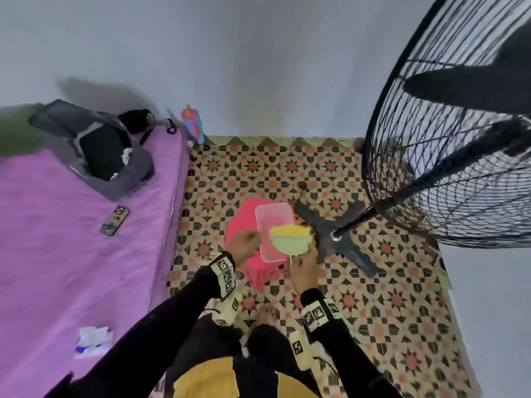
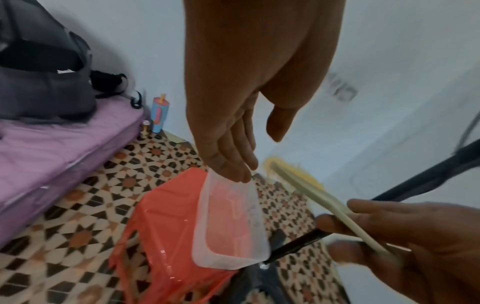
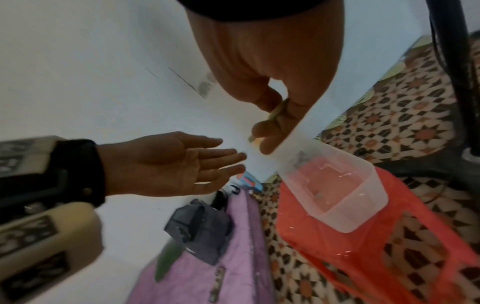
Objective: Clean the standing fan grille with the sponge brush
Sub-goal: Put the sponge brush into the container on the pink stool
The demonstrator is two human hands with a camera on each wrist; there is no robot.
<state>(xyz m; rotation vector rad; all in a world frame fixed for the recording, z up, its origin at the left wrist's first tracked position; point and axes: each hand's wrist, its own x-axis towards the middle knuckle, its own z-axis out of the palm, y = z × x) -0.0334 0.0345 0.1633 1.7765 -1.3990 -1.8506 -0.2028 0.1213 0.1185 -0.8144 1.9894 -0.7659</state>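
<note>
The sponge brush [image 1: 290,239] is in the right hand [image 1: 305,272], whose fingers and thumb pinch its thin pale-green handle near the lower end; the fan-shaped head with its yellow sponge edge points away from the hand, above the clear plastic tub [image 1: 274,231]. It looks light: a flat plastic paddle, stiff in the handle, soft only along the sponge edge. The stick is narrow and could twist between the fingers, so a grip higher up, near the head, would probably give steadier pressure. If wet, the handle may be slippery.

The left hand [image 1: 243,245] is open, fingers straight, its tips at the tub's near rim, just left of the brush. Whether they touch the rim cannot be told for certain. The tub sits on a pink plastic stool [image 1: 241,225] directly below both hands; it seems to hold a little water and would tip easily if nudged.

The standing fan grille [image 1: 448,156] rises up and to the right of the right hand, well apart from the brush: thin black wire, springy, with gaps that could snag the sponge. The fan's cross-shaped base [image 1: 333,239] lies just right of the stool on the patterned floor mat [image 1: 388,297].

Left of the left hand is a bed with a purple sheet [image 1: 71,254], carrying a phone [image 1: 115,220] and a grey backpack [image 1: 94,145]. A plain pale wall lies beyond.
</note>
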